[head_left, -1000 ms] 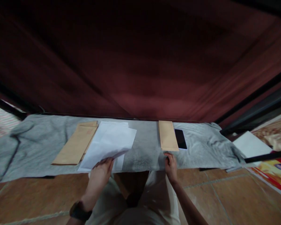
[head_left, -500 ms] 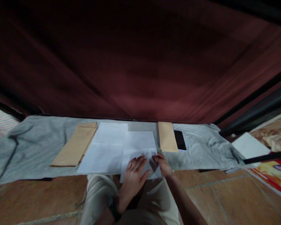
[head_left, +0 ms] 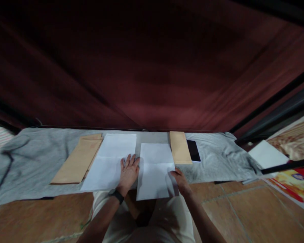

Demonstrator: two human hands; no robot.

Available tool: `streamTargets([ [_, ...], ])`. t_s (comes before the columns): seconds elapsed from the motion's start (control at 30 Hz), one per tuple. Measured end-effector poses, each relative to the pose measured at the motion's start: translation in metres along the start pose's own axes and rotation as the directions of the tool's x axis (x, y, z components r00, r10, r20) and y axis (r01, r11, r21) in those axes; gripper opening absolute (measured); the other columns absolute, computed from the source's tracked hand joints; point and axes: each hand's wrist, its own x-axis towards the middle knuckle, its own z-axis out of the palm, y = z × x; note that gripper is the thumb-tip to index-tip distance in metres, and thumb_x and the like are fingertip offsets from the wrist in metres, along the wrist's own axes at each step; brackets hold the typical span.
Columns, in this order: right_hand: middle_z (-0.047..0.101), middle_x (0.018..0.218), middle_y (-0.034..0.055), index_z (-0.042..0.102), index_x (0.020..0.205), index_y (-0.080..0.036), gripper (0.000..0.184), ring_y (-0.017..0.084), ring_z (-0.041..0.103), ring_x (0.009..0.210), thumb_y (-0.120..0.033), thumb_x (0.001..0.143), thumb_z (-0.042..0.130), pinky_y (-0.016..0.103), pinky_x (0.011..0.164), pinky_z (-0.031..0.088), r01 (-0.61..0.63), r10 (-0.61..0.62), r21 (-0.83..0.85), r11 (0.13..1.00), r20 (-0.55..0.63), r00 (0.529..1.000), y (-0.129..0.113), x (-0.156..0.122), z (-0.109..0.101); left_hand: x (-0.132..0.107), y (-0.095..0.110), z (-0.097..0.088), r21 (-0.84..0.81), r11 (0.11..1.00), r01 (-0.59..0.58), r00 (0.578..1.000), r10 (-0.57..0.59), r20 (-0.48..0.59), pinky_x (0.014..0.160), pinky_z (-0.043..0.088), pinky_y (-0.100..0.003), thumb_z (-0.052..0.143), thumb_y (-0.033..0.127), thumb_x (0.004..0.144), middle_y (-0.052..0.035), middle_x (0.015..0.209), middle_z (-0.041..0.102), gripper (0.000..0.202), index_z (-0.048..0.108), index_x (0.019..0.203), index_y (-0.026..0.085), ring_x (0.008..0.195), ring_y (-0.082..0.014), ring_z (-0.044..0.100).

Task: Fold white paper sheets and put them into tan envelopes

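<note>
A creased white sheet of paper (head_left: 155,175) lies in front of me, its near edge reaching past the cloth over my lap. My right hand (head_left: 179,179) pinches its right edge, the thumb on top and the other fingers partly hidden. To the left is more white paper (head_left: 106,168), also creased across the middle. My left hand (head_left: 129,170) rests on the right side of that paper, fingers spread and flat, with a dark band on the wrist. A narrow strip of cloth separates the two papers.
Brown envelopes (head_left: 77,160) lie stacked at the left, and another brown envelope (head_left: 180,148) sits at the right beside a dark phone (head_left: 194,151). Grey cloth (head_left: 218,158) covers the surface. A dark red fabric (head_left: 152,84) rises behind it. Tiled floor (head_left: 233,209) shows below.
My left hand has moved left, off the right sheet and onto the left paper. The right sheet has shifted right with my right hand, opening a gap between the papers.
</note>
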Motion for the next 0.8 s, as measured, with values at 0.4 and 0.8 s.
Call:
streamTargets([
  [0.4, 0.073, 0.084, 0.0034, 0.072, 0.089, -0.022, 0.025, 0.024, 0.067, 0.079, -0.041, 0.073, 0.071, 0.037, 0.077, 0.053, 0.015, -0.025, 0.112, 0.994, 0.087, 0.996, -0.037, 0.011, 0.020, 0.016, -0.033, -0.012, 0.010, 0.993, 0.119, 0.993, -0.119, 0.007, 0.114, 0.034, -0.056, 0.040, 0.015, 0.090, -0.0134, 0.152, 0.051, 0.053, 0.060, 0.139, 0.019, 0.140, -0.0329, 0.046],
  [0.8, 0.066, 0.070, 0.0027, 0.069, 0.076, -0.020, 0.028, 0.020, 0.059, 0.067, -0.047, 0.069, 0.073, 0.032, 0.065, 0.048, 0.056, -0.055, -0.041, 0.998, 0.040, 0.998, -0.014, 0.022, 0.029, -0.011, -0.026, -0.012, -0.873, 0.318, 0.371, 0.874, -0.436, 0.213, 0.092, 0.057, -0.043, 0.055, 0.049, 0.085, -0.0112, 0.106, 0.076, 0.050, 0.068, 0.120, 0.015, 0.101, -0.0255, 0.071],
])
